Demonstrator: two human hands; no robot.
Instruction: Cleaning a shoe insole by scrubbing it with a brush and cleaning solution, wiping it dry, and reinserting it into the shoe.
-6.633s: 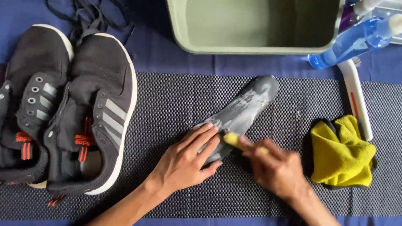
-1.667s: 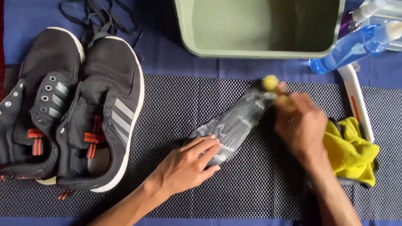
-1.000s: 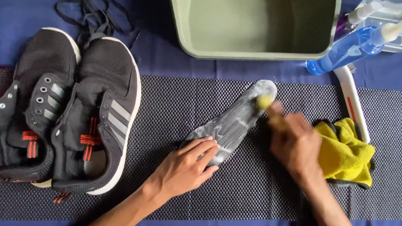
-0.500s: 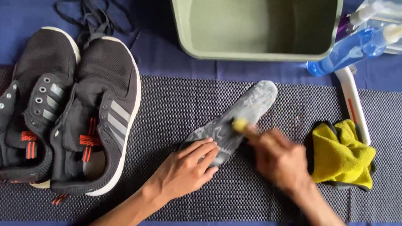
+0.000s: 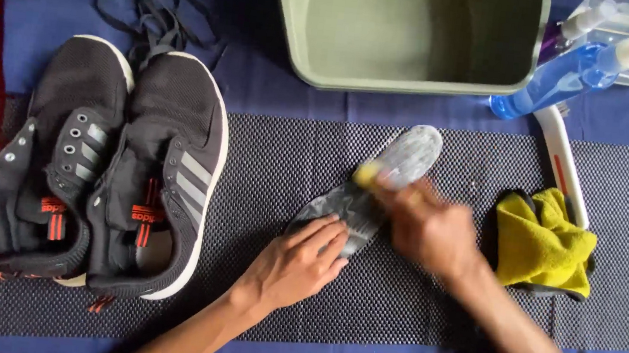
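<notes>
The left hand (image 5: pixel 304 259) lies flat, fingers spread only slightly, pressing the heel end of a grey insole (image 5: pixel 376 187) onto the dark mesh mat (image 5: pixel 278 149). The insole runs diagonally, its toe end pointing toward the green basin (image 5: pixel 292 18). The right hand (image 5: pixel 426 227) is blurred; its grip seems closed around a small brush with a yellow tip (image 5: pixel 367 174) that touches the middle of the insole. A yellow cloth (image 5: pixel 545 240) lies just beside the right hand. Two black sneakers (image 5: pixel 105 170) sit well apart on the left.
</notes>
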